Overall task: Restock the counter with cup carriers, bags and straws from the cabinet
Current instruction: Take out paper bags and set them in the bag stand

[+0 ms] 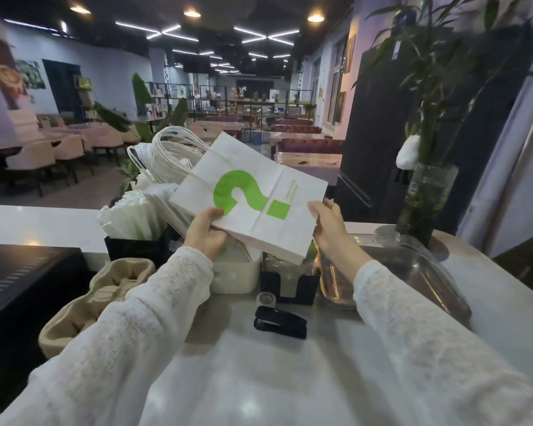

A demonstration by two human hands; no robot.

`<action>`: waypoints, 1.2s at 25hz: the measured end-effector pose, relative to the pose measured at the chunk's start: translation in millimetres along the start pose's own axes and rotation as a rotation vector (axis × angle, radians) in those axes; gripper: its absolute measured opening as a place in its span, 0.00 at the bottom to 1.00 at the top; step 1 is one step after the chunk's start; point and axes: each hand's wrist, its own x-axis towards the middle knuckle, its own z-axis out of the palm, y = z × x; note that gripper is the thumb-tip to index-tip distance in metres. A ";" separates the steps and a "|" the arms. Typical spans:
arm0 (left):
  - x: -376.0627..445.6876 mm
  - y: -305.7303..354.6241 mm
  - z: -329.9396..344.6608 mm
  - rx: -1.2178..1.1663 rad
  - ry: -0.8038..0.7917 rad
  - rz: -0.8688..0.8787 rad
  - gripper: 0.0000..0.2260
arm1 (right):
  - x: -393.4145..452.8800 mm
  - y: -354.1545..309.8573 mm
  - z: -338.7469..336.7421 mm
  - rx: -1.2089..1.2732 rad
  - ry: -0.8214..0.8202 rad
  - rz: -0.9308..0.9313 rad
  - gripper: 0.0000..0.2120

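Left of the paper bag (253, 192), cup carriers (83, 305) lie on the counter (290, 379). The left hand (205, 230) pinches the bag's lower left edge, the right hand (328, 224) pinches its right edge; a stapler (280, 321) lies below the bag

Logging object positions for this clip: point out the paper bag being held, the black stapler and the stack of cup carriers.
paper bag (250, 195), head view, on the green question mark print.
black stapler (280, 321), head view, on its top arm.
cup carriers (83, 312), head view, on the pulp rim of the top carrier.
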 end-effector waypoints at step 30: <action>101.7 -0.1 -38.2 0.482 -0.148 0.397 0.13 | 54.5 143.2 64.8 -1.416 -0.459 -0.086 0.52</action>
